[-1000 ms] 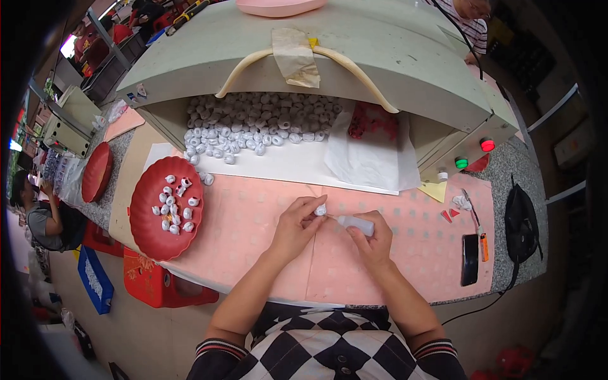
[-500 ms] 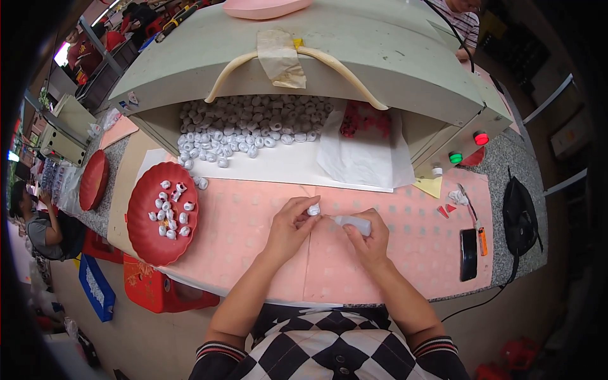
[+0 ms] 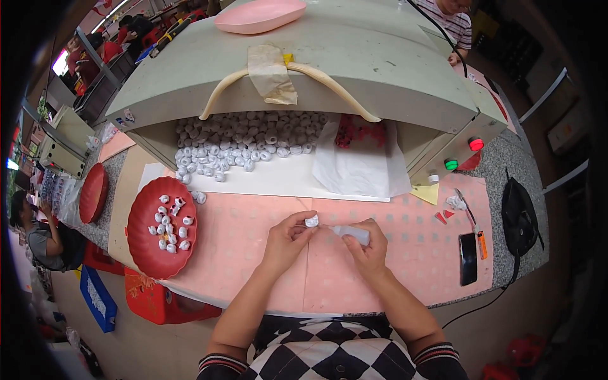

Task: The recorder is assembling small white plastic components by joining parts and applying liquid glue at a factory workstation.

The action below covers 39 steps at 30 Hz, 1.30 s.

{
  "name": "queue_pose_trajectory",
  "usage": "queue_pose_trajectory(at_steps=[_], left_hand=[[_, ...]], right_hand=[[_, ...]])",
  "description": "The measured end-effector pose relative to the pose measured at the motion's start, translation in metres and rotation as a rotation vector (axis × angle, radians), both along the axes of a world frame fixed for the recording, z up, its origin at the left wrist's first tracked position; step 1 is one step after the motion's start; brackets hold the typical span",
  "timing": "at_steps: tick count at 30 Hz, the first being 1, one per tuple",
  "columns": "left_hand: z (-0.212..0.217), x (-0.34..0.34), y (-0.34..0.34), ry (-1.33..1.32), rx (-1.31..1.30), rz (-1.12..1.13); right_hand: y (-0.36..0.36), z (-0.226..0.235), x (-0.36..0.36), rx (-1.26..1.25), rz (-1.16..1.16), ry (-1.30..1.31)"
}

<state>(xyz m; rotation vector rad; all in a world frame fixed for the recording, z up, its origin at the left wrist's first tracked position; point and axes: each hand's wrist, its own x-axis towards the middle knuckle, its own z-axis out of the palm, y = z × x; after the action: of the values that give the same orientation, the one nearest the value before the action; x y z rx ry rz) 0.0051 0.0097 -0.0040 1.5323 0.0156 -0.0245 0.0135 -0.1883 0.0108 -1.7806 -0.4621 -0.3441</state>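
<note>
Over the pink cloth (image 3: 240, 253), my left hand (image 3: 286, 244) pinches a small white round piece (image 3: 311, 221) between thumb and fingertips. My right hand (image 3: 372, 250) is wrapped round a small translucent squeeze bottle (image 3: 352, 234). The bottle lies nearly level, its thin tip pointing left at the white piece. Whether the tip touches the piece is too small to tell. To the left, a red scalloped plate (image 3: 145, 256) holds several similar white pieces (image 3: 166, 229), some showing dark red openings.
A grey metal box (image 3: 380, 69) with an open front stands ahead, a heap of white pieces (image 3: 247, 139) inside beside white paper (image 3: 354, 171). At right lie a black phone (image 3: 468, 258), an orange lighter (image 3: 481, 244) and a black pouch (image 3: 520, 215). A co-worker (image 3: 446, 22) sits beyond the box.
The whole view has shifted, so the box and table sit slightly lower in the picture. Both hands keep their grips, the bottle tip still close to the white piece.
</note>
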Motion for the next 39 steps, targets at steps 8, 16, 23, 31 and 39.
queue_pose_trajectory(at_steps=[8, 16, 23, 31, 39], left_hand=[[0.001, 0.0, 0.0, 0.004, -0.011, 0.007], [0.007, 0.0, 0.0, 0.058, 0.011, 0.001], [0.004, 0.001, -0.002, 0.012, -0.002, 0.02], [0.004, 0.008, 0.01, 0.06, -0.04, 0.016], [0.002, 0.014, 0.006, -0.008, -0.028, -0.011]], right_hand=[[0.001, 0.002, 0.001, -0.013, -0.025, 0.02], [-0.002, 0.001, 0.001, -0.039, -0.034, 0.052], [-0.003, 0.003, 0.002, -0.011, 0.002, 0.109], [-0.003, 0.033, 0.06, 0.198, -0.017, 0.377], [0.001, 0.029, 0.19, -0.617, -0.078, 0.094]])
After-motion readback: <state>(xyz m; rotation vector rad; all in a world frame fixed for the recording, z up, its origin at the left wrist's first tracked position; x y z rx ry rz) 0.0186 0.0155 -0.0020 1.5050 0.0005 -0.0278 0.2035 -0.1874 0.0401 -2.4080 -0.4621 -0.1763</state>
